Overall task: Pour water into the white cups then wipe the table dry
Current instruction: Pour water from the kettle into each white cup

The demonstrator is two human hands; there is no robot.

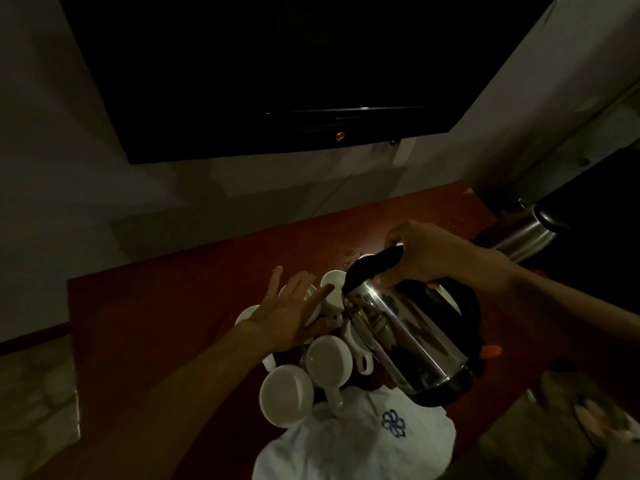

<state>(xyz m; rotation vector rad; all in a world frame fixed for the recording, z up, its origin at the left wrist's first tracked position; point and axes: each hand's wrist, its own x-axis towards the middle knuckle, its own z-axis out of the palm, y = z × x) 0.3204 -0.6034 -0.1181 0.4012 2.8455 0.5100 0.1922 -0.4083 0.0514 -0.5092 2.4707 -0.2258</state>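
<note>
**Two hands over a cluster of white cups, kettle tilted**

Several white cups (329, 362) stand bunched together near the middle of a reddish-brown table (156, 306). The nearest two show pale, open interiors; in this dim light I cannot tell whether any of them holds water. Others lie partly hidden behind the hands and the kettle, so their exact count is unclear.

The right hand (426, 254) is wrapped tightly around the black handle of a steel kettle (401, 334), holding it above the cups. The kettle leans with its dark lidded top toward the far cups and its base raised toward the viewer. Its spout end sits just beside the rim of a far cup (333, 282). No stream can be made out.

The left hand (291, 317) hovers over the cups with fingers spread apart, gripping nothing.

A crumpled white cloth (353, 441) with a small blue emblem lies on the near part of the table, touching the closest cups. A few droplets (349, 259) glint on the wood beyond the cups. At the far right stands a second steel vessel (526, 233). A dark screen (277, 64) hangs on the wall above.
</note>
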